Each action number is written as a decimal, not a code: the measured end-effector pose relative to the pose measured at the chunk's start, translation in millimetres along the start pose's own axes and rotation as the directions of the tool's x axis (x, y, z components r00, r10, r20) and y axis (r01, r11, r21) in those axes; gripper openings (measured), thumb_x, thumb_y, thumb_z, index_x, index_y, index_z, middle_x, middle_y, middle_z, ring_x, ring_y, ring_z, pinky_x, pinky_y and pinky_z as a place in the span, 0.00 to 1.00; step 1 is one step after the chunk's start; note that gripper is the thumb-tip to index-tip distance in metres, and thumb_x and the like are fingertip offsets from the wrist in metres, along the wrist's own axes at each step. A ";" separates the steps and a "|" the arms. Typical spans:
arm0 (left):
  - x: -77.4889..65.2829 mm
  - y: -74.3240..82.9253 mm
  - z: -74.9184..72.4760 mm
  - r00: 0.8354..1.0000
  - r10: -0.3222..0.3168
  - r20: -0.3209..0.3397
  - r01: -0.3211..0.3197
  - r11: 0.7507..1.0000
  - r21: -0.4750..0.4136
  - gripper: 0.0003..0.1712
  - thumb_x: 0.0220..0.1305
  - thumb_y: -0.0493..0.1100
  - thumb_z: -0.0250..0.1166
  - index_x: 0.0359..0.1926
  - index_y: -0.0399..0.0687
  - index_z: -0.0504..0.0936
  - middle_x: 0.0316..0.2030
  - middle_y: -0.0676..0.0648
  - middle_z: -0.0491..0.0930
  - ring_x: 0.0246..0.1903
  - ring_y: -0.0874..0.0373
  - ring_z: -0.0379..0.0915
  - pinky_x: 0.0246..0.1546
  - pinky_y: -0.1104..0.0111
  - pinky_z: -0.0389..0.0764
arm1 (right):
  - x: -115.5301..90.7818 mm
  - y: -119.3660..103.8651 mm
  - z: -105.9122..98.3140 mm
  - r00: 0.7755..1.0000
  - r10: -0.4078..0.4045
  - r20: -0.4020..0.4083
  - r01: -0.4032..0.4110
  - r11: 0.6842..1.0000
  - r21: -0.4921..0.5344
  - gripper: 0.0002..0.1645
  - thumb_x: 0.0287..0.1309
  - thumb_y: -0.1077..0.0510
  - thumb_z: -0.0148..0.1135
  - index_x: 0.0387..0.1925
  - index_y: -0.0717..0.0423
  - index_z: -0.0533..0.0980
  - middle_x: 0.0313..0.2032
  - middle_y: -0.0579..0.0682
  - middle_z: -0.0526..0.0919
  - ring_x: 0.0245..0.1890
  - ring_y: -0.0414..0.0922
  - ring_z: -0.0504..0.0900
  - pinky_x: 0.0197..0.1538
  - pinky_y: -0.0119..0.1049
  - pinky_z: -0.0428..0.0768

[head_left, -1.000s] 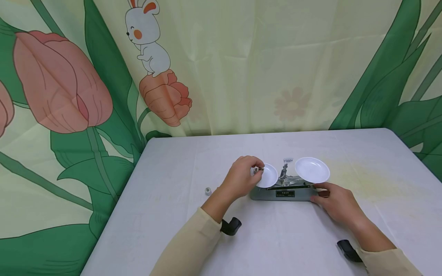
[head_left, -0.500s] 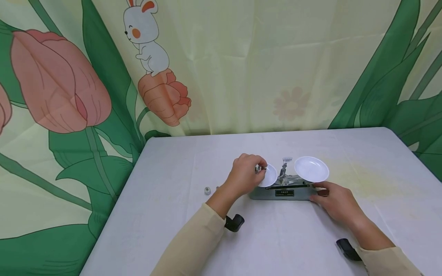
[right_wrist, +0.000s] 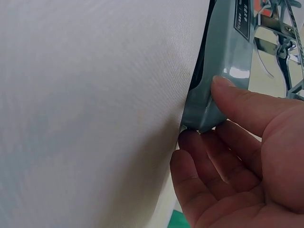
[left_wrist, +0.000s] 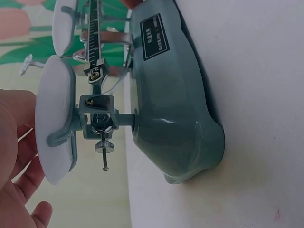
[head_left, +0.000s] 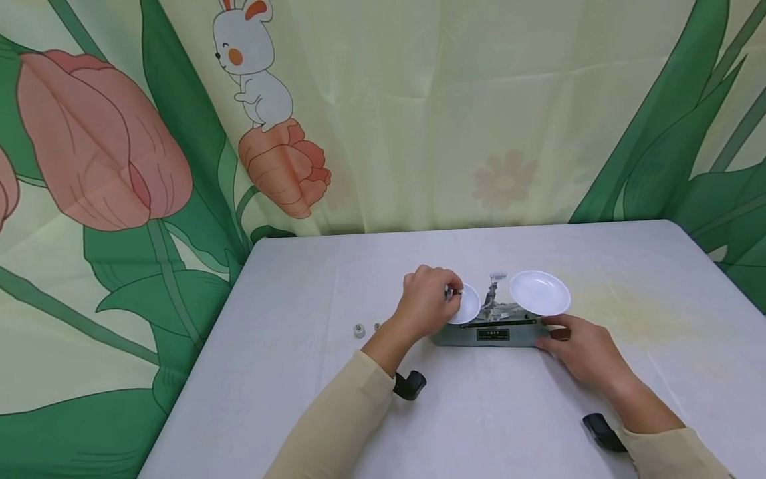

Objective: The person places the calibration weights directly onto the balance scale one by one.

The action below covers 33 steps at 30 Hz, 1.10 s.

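A grey balance scale with two white pans stands on the table. Over its left pan, my left hand pinches a small metal weight between thumb and fingertips. The left wrist view shows the left hand close behind that pan, with the weight hidden. My right hand holds the right end of the scale's base. In the right wrist view its thumb lies on the base and the fingers curl at the end. The right pan has nothing on it.
Two more small metal weights, one farther left and one beside the left wrist, lie on the white-covered table. A printed curtain hangs behind the table's back edge.
My left hand has shifted a little to the right with the weight, farther over the left pan. A weight beside its wrist has come into view. The right hand stays on the base.
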<state>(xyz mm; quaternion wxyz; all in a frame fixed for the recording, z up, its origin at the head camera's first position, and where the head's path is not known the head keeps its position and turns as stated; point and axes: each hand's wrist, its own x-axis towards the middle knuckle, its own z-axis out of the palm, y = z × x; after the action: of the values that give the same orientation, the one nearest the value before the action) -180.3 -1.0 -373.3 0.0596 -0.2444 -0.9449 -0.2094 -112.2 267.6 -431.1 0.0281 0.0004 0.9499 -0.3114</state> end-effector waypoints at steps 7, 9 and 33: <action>2.3 0.7 2.9 0.999 -0.025 0.028 0.025 1.000 0.013 0.06 0.66 0.45 0.67 0.43 0.56 0.86 0.43 0.57 0.84 0.47 0.57 0.70 0.50 0.59 0.67 | 0.0 -0.8 0.3 1.000 0.002 -0.001 -0.002 1.000 -0.003 0.31 0.58 0.54 0.71 0.57 0.70 0.74 0.46 0.68 0.83 0.49 0.65 0.81 0.50 0.62 0.75; 2.7 0.7 3.3 0.999 -0.027 0.037 0.026 0.999 0.019 0.07 0.66 0.45 0.67 0.44 0.57 0.86 0.44 0.57 0.84 0.48 0.57 0.70 0.51 0.59 0.67 | -0.1 -0.9 0.3 1.000 0.006 -0.001 -0.006 1.000 -0.001 0.31 0.58 0.54 0.71 0.57 0.70 0.74 0.45 0.68 0.84 0.49 0.66 0.81 0.49 0.62 0.75; 5.4 -0.7 5.9 0.999 -0.005 0.039 0.003 0.999 0.047 0.06 0.66 0.45 0.66 0.43 0.58 0.86 0.44 0.59 0.83 0.50 0.58 0.68 0.53 0.58 0.65 | 0.2 1.8 1.1 1.000 0.004 -0.003 -0.004 1.000 0.007 0.32 0.57 0.53 0.72 0.57 0.70 0.75 0.44 0.68 0.84 0.49 0.65 0.81 0.48 0.61 0.76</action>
<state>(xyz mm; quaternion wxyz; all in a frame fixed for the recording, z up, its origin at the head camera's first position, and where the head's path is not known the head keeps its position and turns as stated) -185.5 3.3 -377.8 0.0462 -0.2451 -0.9510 -0.1827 -112.3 268.4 -433.0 0.0274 0.0027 0.9488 -0.3146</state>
